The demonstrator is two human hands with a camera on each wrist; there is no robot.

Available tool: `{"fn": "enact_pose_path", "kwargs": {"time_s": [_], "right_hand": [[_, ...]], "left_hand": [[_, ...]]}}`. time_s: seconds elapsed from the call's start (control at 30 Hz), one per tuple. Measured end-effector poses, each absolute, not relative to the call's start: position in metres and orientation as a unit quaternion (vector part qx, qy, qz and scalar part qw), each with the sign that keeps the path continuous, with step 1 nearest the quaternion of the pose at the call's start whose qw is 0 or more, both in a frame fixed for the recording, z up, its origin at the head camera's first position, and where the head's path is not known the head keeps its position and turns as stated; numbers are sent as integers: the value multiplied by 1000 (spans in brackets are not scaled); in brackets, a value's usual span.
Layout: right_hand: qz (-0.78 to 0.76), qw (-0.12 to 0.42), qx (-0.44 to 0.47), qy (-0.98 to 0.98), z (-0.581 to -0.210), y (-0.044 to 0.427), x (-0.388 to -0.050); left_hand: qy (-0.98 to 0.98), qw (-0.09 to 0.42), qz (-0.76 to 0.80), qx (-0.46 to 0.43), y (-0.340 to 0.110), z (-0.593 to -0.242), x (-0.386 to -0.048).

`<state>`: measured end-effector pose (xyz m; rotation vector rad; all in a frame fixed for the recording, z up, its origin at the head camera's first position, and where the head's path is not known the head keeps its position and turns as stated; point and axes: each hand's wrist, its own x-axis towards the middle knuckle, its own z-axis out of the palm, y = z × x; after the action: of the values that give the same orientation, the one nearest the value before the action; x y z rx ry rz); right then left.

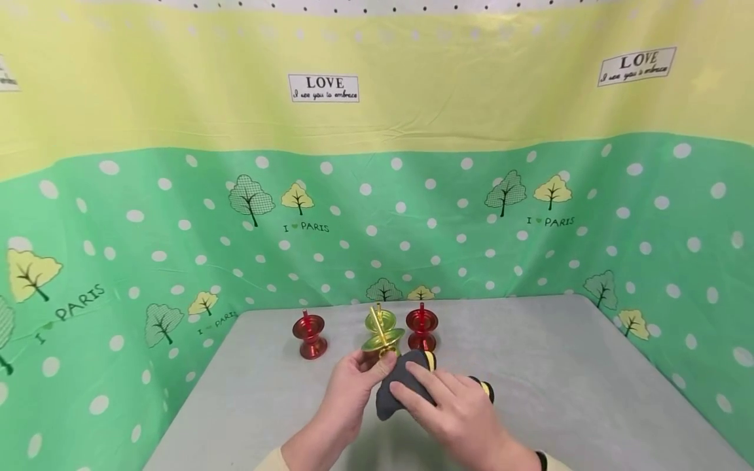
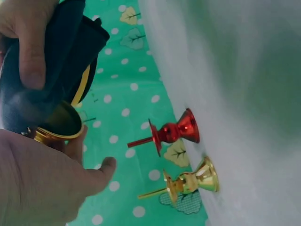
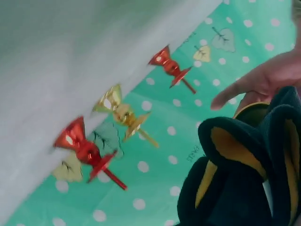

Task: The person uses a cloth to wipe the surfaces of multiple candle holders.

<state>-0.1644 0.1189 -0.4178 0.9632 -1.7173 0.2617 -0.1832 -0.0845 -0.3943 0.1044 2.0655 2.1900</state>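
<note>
the left hand (image 1: 347,392) pinches a shiny gold candle holder (image 1: 383,341) above the gray surface (image 1: 259,379), thumb and fingers gripping it just below its dish; the holder is tilted, its spike pointing up and away from the person. the right hand (image 1: 459,409) holds a bunched dark cloth (image 1: 400,373) with yellow inner folds, its fingers lying over the fabric and pressing it against the holder's lower end. in the left wrist view, the cloth is at the mouth of the hollow base. beyond the hands, a second gold candle holder (image 2: 188,183) stands upright near a red candle holder (image 1: 422,327), with another red candle holder (image 1: 309,335) well apart to the left. a green and yellow printed curtain (image 1: 412,229) hangs behind.
</note>
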Motion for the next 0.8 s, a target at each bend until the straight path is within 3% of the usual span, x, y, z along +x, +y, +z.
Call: {"fn": "enact_pose_path", "kwargs": {"time_s": [0.07,0.2,0.27,0.33,0.47,0.53,0.6,0.7,0.8], "right_hand": [[162,510,401,-744,-419,123,-167],[324,373,373,-786,-420,132,-171],[359,334,359,-794,-420,134,-170],[324,347,373,-797,-421,132,-167],[173,464,409,-766,-422,126,-163],[171,474,414,-758,-422,127,-164],[240,422,404,-775,-423,131,-167],[386,301,374,-788,-425,138,-174],[447,253,358,-779,-427,141,-177]], "left_hand": [[677,62,732,47,-86,-394,-183],[665,65,741,64,-87,-395,-182],[664,65,742,64,-87,-395,-182],[665,64,741,61,-86,-396,-181],[669,66,738,59,-84,-398,-182],[669,70,737,64,-84,-399,-182],[666,75,739,70,-85,-399,-182],[655,88,746,82,-86,-398,-183],[651,99,748,85,-87,-398,-185]]}}
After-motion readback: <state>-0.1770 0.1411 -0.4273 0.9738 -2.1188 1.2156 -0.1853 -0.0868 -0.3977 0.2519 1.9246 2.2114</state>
